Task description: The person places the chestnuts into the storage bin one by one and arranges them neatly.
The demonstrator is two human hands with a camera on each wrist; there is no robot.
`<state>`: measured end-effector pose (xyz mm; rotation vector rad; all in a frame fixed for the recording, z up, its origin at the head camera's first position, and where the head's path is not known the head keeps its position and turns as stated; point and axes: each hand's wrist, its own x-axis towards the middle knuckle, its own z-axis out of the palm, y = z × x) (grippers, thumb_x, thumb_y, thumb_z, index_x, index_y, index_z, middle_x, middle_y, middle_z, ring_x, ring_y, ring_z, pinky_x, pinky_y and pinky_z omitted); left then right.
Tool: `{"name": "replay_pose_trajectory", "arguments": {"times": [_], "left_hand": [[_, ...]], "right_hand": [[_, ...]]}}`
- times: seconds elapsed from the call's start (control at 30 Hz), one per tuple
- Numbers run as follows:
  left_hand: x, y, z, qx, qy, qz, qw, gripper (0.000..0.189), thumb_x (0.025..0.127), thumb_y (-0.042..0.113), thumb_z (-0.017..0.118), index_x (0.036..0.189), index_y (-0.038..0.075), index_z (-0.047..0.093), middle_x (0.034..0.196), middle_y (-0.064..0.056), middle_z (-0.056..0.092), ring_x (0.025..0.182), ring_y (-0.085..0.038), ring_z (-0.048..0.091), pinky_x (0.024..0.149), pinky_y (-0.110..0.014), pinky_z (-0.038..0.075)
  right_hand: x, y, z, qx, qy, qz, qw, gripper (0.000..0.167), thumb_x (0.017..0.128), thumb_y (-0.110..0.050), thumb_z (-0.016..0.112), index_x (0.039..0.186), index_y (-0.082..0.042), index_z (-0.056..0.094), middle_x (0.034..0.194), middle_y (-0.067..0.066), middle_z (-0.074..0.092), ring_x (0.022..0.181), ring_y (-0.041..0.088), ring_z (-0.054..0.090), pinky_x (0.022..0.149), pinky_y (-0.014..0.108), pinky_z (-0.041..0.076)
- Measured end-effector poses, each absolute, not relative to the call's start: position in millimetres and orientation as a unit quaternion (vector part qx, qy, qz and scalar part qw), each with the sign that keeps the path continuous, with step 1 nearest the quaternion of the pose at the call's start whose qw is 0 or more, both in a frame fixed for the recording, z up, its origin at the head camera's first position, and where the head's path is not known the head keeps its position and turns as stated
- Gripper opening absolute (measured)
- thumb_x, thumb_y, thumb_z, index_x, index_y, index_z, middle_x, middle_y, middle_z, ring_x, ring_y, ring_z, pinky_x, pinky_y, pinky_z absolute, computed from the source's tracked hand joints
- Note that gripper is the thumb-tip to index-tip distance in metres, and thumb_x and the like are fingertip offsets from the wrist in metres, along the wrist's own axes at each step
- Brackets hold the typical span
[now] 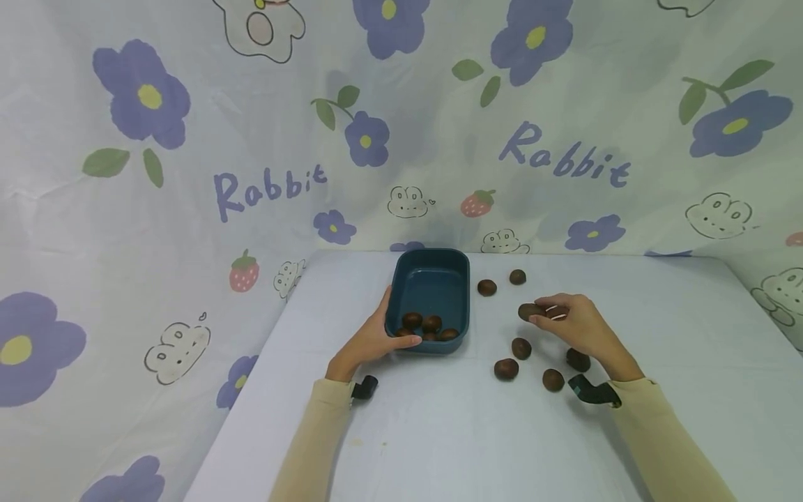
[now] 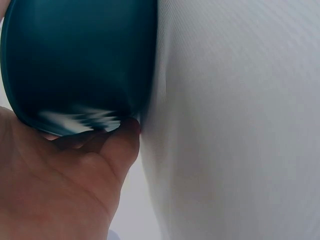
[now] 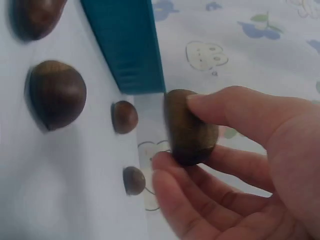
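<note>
My right hand (image 1: 580,324) pinches a brown chestnut (image 3: 191,127) between thumb and fingers, raised above the table to the right of a dark teal container (image 1: 433,286). My left hand (image 1: 375,335) holds that container at its near left corner; the thumb lies along the near rim and the other fingers are along the left wall, partly hidden. Several chestnuts (image 1: 431,323) are gathered at the near end inside. In the left wrist view, the left hand (image 2: 70,175) grips the container's wall (image 2: 80,60), and no chestnuts show there.
Several loose chestnuts lie on the white table (image 1: 439,432) right of the container: one chestnut (image 1: 486,287) near its far right side, another chestnut (image 1: 506,369) nearer me, and one chestnut (image 1: 578,360) below the right hand. A patterned curtain (image 1: 401,139) hangs behind the table.
</note>
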<state>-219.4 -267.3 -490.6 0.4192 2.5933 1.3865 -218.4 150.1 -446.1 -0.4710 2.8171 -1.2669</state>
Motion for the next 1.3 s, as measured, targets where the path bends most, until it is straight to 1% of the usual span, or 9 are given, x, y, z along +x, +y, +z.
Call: {"name": "replay_pose_trajectory", "arguments": {"times": [0.13,0.33,0.6,0.73,0.87,1.0,1.13,1.23,1.3], "left_hand": [[-219.7,-267.2,-490.6,0.134,0.872,0.463,0.089,0.131,0.079,0.056,0.085,0.166,0.033,-0.011,0.177,0.002,0.001,0.163,-0.030,0.012,0.127,-0.065,0.020],[-220.1,-267.2,-492.4,0.133,0.873,0.461,0.088,0.131,0.079,0.059,0.084,0.166,0.033,-0.010,0.177,0.004,0.001,0.163,-0.030,0.013,0.126,-0.066,0.020],[-219.7,-266.8,-492.3,0.123,0.873,0.462,0.096,0.132,0.078,0.060,0.084,0.166,0.032,-0.011,0.176,0.005,0.000,0.163,-0.031,0.012,0.127,-0.065,0.020],[-219.7,-266.9,-491.8,0.118,0.874,0.460,0.100,0.134,0.077,0.062,0.084,0.166,0.031,-0.011,0.176,0.004,0.000,0.163,-0.031,0.012,0.127,-0.065,0.020],[-219.9,-267.3,-492.5,0.112,0.876,0.457,0.104,0.135,0.076,0.063,0.084,0.166,0.031,-0.011,0.176,0.003,0.001,0.163,-0.031,0.013,0.127,-0.064,0.020],[-219.2,-267.6,-492.2,0.109,0.877,0.456,0.107,0.134,0.076,0.063,0.084,0.166,0.034,-0.012,0.176,0.003,0.002,0.163,-0.031,0.013,0.127,-0.064,0.020],[-218.1,-267.9,-491.2,0.109,0.878,0.455,0.101,0.134,0.076,0.063,0.084,0.166,0.035,-0.011,0.176,0.002,0.003,0.163,-0.031,0.015,0.127,-0.064,0.021],[-218.0,-268.3,-491.2,0.109,0.878,0.456,0.098,0.134,0.076,0.063,0.085,0.166,0.034,-0.011,0.176,0.002,0.003,0.163,-0.031,0.015,0.127,-0.064,0.021],[-217.9,-268.5,-491.3,0.109,0.878,0.456,0.099,0.135,0.075,0.063,0.085,0.166,0.033,-0.011,0.176,0.003,0.002,0.163,-0.031,0.014,0.127,-0.064,0.021]], "right_hand": [[-216.3,147.6,-444.7,-0.140,0.895,-0.423,-0.006,0.044,0.094,-0.026,0.077,0.128,0.002,0.070,0.118,0.022,0.074,0.101,0.035,0.074,0.082,0.032,0.061],[-216.4,142.7,-441.3,-0.126,0.881,-0.456,-0.021,0.045,0.094,-0.029,0.079,0.129,-0.002,0.070,0.116,0.020,0.075,0.097,0.029,0.076,0.078,0.021,0.056],[-220.0,128.5,-438.5,-0.118,0.866,-0.485,-0.039,0.044,0.092,-0.030,0.080,0.126,-0.002,0.072,0.117,0.019,0.076,0.089,-0.003,0.067,0.080,0.014,0.055],[-222.3,120.1,-438.9,-0.129,0.852,-0.506,-0.048,0.043,0.092,-0.026,0.081,0.125,0.000,0.072,0.115,0.021,0.076,0.088,-0.009,0.065,0.081,0.011,0.054],[-224.8,112.9,-439.6,-0.130,0.845,-0.516,-0.044,0.045,0.091,-0.026,0.082,0.126,0.000,0.071,0.117,0.021,0.075,0.089,-0.004,0.069,0.080,0.012,0.055],[-225.8,103.7,-438.3,-0.128,0.846,-0.517,-0.037,0.047,0.091,-0.027,0.082,0.127,0.000,0.071,0.120,0.021,0.074,0.096,0.013,0.075,0.080,0.013,0.055],[-227.6,92.1,-436.5,-0.134,0.844,-0.518,-0.029,0.045,0.091,-0.027,0.081,0.127,-0.002,0.072,0.118,0.020,0.075,0.100,0.029,0.075,0.079,0.016,0.056],[-230.4,83.8,-436.5,-0.138,0.849,-0.509,-0.029,0.043,0.091,-0.029,0.081,0.126,-0.005,0.073,0.117,0.017,0.076,0.100,0.031,0.073,0.081,0.022,0.058],[-232.5,78.6,-437.0,-0.143,0.853,-0.501,-0.032,0.043,0.091,-0.030,0.082,0.126,-0.006,0.074,0.117,0.015,0.076,0.102,0.030,0.072,0.086,0.028,0.058]]}}
